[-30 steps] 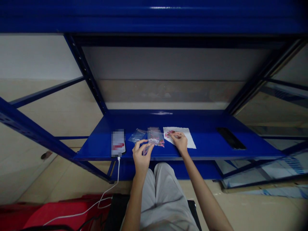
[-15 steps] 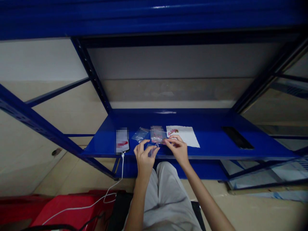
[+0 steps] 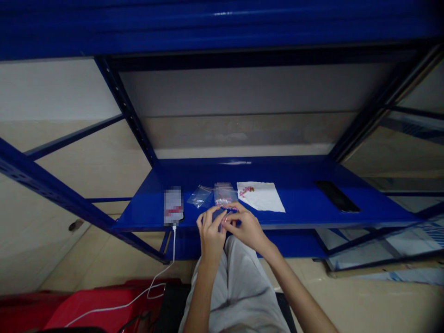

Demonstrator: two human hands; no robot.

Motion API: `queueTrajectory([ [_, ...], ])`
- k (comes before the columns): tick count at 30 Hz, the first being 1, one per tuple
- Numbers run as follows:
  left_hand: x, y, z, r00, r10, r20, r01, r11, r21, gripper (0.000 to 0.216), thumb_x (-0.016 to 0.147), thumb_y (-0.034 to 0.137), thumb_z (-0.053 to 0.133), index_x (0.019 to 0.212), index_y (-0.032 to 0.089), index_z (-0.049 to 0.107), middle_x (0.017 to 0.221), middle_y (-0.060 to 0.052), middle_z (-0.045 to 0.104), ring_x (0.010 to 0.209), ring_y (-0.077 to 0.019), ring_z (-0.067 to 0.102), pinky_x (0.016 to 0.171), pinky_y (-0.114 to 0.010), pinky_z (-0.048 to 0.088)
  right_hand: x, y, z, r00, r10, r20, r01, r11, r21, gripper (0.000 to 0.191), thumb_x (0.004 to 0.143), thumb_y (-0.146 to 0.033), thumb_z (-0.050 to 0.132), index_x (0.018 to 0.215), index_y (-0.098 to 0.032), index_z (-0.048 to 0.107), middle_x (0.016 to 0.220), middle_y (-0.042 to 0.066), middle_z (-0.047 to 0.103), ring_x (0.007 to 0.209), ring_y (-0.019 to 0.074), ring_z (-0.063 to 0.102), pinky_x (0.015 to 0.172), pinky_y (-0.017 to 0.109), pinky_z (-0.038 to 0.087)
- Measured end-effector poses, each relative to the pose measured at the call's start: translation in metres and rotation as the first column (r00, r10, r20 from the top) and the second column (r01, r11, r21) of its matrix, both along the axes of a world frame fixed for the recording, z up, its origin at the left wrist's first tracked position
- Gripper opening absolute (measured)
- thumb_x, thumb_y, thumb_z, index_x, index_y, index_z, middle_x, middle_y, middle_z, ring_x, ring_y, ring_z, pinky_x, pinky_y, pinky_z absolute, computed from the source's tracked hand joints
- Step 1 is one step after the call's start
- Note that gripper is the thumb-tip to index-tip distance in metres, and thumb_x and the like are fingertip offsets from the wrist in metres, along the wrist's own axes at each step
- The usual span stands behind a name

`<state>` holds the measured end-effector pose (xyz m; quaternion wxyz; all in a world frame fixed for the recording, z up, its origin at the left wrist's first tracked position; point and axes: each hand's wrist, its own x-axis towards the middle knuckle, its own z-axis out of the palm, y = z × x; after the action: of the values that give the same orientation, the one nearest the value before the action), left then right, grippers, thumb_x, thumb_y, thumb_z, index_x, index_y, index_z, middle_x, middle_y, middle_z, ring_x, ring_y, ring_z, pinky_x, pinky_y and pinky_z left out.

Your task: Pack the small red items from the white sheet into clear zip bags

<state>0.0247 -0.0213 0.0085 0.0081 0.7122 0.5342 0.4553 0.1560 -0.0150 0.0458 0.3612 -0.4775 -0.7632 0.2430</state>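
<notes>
My left hand [image 3: 211, 229] holds a small clear zip bag [image 3: 219, 213] upright between thumb and fingers, just past the shelf's front edge. My right hand [image 3: 244, 225] meets it there, its fingertips pinched at the bag; what they hold is too small and hidden to name. Behind the hands lies a stack of clear zip bags [image 3: 225, 193] with small red and pink pieces inside. Left of it are flat clear bags [image 3: 201, 196]. To the right, small pink and brownish pieces [image 3: 247, 190] rest on a white paper sheet [image 3: 265, 199].
All this lies on a blue metal shelf [image 3: 294, 173]. A phone [image 3: 173, 206] with a white cable [image 3: 174, 245] stands at the left, its screen blurred. A dark phone-like slab [image 3: 338, 196] lies at the right. A red stool [image 3: 93, 307] is below left.
My right hand has moved left and down from beside the bag stack to the bag in my left hand. My fingertips now come together there. The view has shifted slightly.
</notes>
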Motion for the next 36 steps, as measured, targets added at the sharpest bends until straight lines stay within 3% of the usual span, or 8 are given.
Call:
queueTrajectory([
  [3, -0.005, 0.002, 0.002, 0.995, -0.005, 0.099, 0.007, 1.000, -0.023, 0.020, 0.075, 0.022, 0.060, 0.093, 0.027, 0.067, 0.100, -0.005, 0.063, 0.095, -0.0210, 0.056, 0.087, -0.041, 0.035, 0.026, 0.023, -0.006, 0.978, 0.074, -0.194, -0.088, 0.994, -0.064, 0.022, 0.078, -0.038, 0.055, 0.082, -0.022, 0.070, 0.106, 0.006, 0.061, 0.072, 0.0143, 0.061, 0.057, 0.024, 0.049],
  [6, -0.012, 0.002, 0.006, 0.939, -0.018, 0.345, 0.048, 0.996, -0.079, 0.015, 0.076, 0.030, 0.059, 0.086, 0.024, 0.069, 0.096, -0.005, 0.064, 0.091, -0.0203, 0.058, 0.082, -0.038, 0.043, 0.063, 0.056, -0.023, 0.939, -0.261, -0.222, 0.265, 0.964, -0.013, 0.029, 0.075, -0.043, 0.055, 0.079, -0.019, 0.071, 0.091, 0.009, 0.067, 0.074, 0.0197, 0.062, 0.055, 0.027, 0.047],
  [8, -0.017, 0.001, 0.008, 0.835, -0.017, 0.551, 0.115, 0.983, -0.145, 0.020, 0.075, 0.034, 0.059, 0.082, 0.019, 0.069, 0.094, -0.006, 0.063, 0.083, -0.0190, 0.061, 0.070, -0.032, 0.050, 0.085, 0.074, -0.037, 0.853, -0.513, -0.096, 0.518, 0.855, 0.038, 0.029, 0.071, -0.043, 0.057, 0.079, -0.019, 0.071, 0.087, 0.008, 0.068, 0.071, 0.0208, 0.062, 0.059, 0.029, 0.047],
  [10, -0.021, 0.000, 0.010, 0.736, 0.018, 0.676, 0.150, 0.970, -0.190, 0.024, 0.073, 0.036, 0.060, 0.079, 0.015, 0.069, 0.089, -0.007, 0.063, 0.076, -0.0174, 0.062, 0.062, -0.028, 0.052, 0.100, 0.085, -0.051, 0.788, -0.615, 0.023, 0.613, 0.788, 0.059, 0.030, 0.070, -0.043, 0.057, 0.081, -0.019, 0.071, 0.091, 0.009, 0.068, 0.068, 0.0208, 0.062, 0.061, 0.031, 0.046],
  [19, -0.017, -0.008, 0.020, 0.659, 0.063, 0.749, 0.173, 0.957, -0.233, 0.023, 0.068, 0.036, 0.065, 0.072, 0.014, 0.069, 0.089, -0.005, 0.058, 0.063, -0.0125, 0.060, 0.044, -0.019, 0.050, 0.099, 0.095, -0.076, 0.691, -0.708, 0.147, 0.695, 0.706, 0.135, 0.031, 0.068, -0.045, 0.057, 0.077, -0.019, 0.072, 0.092, 0.010, 0.066, 0.077, 0.0247, 0.062, 0.062, 0.031, 0.044],
  [26, -0.015, -0.019, 0.020, 0.775, 0.004, 0.632, 0.152, 0.969, -0.194, 0.019, 0.068, 0.034, 0.066, 0.065, 0.016, 0.069, 0.084, -0.006, 0.060, 0.071, -0.0151, 0.060, 0.051, -0.021, 0.048, 0.094, 0.084, -0.068, 0.673, -0.735, 0.082, 0.729, 0.678, 0.093, 0.033, 0.067, -0.049, 0.056, 0.075, -0.020, 0.071, 0.094, 0.008, 0.066, 0.080, 0.0264, 0.061, 0.061, 0.031, 0.043],
  [31, -0.017, -0.030, 0.019, 0.845, -0.007, 0.535, 0.082, 0.990, -0.117, 0.016, 0.070, 0.032, 0.065, 0.078, 0.019, 0.071, 0.068, -0.001, 0.058, 0.065, -0.0126, 0.055, 0.061, -0.024, 0.045, 0.088, 0.066, -0.050, 0.759, -0.650, -0.041, 0.650, 0.752, 0.108, 0.030, 0.066, -0.046, 0.061, 0.074, -0.019, 0.071, 0.094, 0.008, 0.064, 0.067, 0.0206, 0.060, 0.056, 0.030, 0.044],
  [36, -0.018, -0.051, 0.024, 0.886, -0.004, 0.464, 0.048, 0.995, -0.083, 0.014, 0.065, 0.033, 0.069, 0.071, 0.020, 0.070, 0.062, 0.000, 0.058, 0.063, -0.0126, 0.054, 0.064, -0.026, 0.043, 0.067, 0.031, -0.003, 0.953, -0.244, -0.182, 0.279, 0.938, 0.206, 0.027, 0.069, -0.044, 0.062, 0.074, -0.018, 0.070, 0.093, 0.009, 0.060, 0.061, 0.0134, 0.055, 0.054, 0.027, 0.048],
])
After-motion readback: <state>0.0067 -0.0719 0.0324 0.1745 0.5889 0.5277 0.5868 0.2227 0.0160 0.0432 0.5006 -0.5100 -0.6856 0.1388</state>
